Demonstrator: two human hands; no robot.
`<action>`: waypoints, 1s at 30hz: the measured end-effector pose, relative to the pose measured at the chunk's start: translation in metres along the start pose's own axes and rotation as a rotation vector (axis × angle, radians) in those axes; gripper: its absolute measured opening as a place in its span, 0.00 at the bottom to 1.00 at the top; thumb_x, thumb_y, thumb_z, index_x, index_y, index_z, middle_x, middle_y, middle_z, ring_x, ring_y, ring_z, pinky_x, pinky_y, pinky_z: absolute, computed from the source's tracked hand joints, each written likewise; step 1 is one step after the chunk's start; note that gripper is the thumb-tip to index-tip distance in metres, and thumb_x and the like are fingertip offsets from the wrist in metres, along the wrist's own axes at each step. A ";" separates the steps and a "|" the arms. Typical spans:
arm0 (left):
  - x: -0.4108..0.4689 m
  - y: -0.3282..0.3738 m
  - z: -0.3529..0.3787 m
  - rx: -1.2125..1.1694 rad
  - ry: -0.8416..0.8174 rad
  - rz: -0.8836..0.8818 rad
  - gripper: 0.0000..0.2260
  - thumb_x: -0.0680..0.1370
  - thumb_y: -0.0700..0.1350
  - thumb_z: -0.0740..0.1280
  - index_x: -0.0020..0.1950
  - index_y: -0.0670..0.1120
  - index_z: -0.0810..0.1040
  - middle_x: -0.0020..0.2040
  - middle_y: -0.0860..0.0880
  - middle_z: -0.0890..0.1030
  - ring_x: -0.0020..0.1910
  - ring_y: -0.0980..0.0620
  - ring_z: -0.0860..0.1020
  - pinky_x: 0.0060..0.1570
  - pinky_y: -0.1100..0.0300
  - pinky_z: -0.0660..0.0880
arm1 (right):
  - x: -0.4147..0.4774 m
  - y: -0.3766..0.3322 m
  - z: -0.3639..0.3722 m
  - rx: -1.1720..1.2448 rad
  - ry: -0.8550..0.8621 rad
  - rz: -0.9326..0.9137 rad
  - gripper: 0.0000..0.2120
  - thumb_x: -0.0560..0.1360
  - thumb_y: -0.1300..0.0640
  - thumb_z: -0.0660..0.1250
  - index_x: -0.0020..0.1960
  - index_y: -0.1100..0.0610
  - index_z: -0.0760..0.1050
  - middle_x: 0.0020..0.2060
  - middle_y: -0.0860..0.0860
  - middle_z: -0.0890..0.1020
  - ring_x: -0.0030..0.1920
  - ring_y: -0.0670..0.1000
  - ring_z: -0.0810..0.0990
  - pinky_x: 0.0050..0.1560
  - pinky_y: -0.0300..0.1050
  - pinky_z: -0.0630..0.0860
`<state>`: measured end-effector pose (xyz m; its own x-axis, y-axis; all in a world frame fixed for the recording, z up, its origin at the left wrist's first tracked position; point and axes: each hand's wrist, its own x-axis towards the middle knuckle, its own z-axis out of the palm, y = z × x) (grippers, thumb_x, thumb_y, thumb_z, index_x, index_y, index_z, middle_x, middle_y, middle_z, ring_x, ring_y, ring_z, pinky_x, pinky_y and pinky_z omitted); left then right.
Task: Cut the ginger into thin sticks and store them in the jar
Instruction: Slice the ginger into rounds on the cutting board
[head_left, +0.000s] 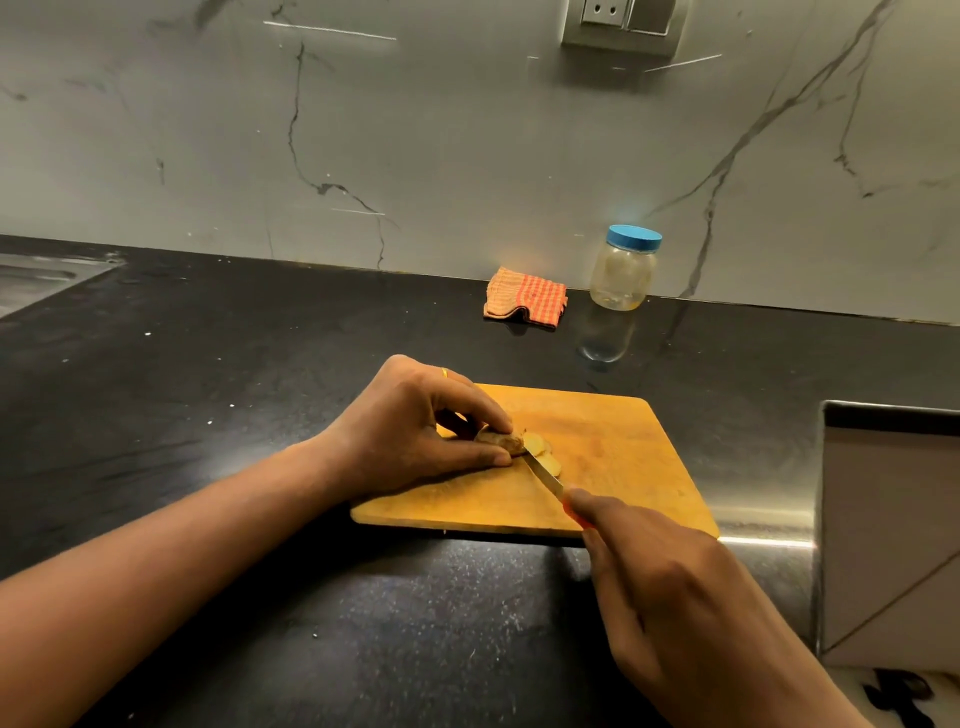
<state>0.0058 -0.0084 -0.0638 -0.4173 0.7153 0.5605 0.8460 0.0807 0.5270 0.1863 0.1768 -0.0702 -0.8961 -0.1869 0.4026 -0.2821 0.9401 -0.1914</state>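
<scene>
The right hand (675, 587) grips a knife (543, 475) against ginger (501, 441) the left hand (410, 426) pinches.

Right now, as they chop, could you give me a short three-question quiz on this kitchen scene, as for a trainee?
1. Fill in: the left hand pins the ginger on the wooden ____.
2. True or false: the blue lid is on the jar.
3. What does the right hand hold in its grip? A the jar; B the knife; C the ginger.
Key: 1 board; 2 true; 3 B.
</scene>
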 end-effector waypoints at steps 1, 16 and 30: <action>-0.001 0.000 0.000 -0.006 0.002 0.004 0.10 0.72 0.44 0.77 0.52 0.44 0.86 0.49 0.51 0.86 0.47 0.56 0.85 0.47 0.58 0.83 | 0.000 0.000 0.000 0.003 0.007 0.005 0.22 0.68 0.61 0.67 0.62 0.61 0.77 0.41 0.51 0.84 0.35 0.46 0.82 0.34 0.39 0.78; -0.001 -0.002 0.000 -0.014 -0.013 0.012 0.09 0.72 0.42 0.77 0.52 0.43 0.86 0.52 0.50 0.85 0.49 0.55 0.84 0.48 0.57 0.83 | 0.009 -0.009 -0.005 0.046 0.059 0.009 0.20 0.69 0.61 0.67 0.60 0.64 0.78 0.43 0.51 0.85 0.36 0.44 0.82 0.42 0.28 0.74; 0.000 -0.001 0.000 0.022 -0.021 0.029 0.09 0.73 0.42 0.76 0.52 0.44 0.86 0.51 0.51 0.85 0.49 0.56 0.84 0.47 0.59 0.83 | 0.008 -0.009 -0.003 0.005 0.055 -0.017 0.21 0.69 0.62 0.67 0.62 0.65 0.77 0.43 0.52 0.84 0.37 0.46 0.82 0.39 0.37 0.77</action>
<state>0.0050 -0.0083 -0.0645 -0.3859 0.7319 0.5616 0.8647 0.0749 0.4966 0.1825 0.1676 -0.0623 -0.8711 -0.1868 0.4542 -0.2987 0.9356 -0.1881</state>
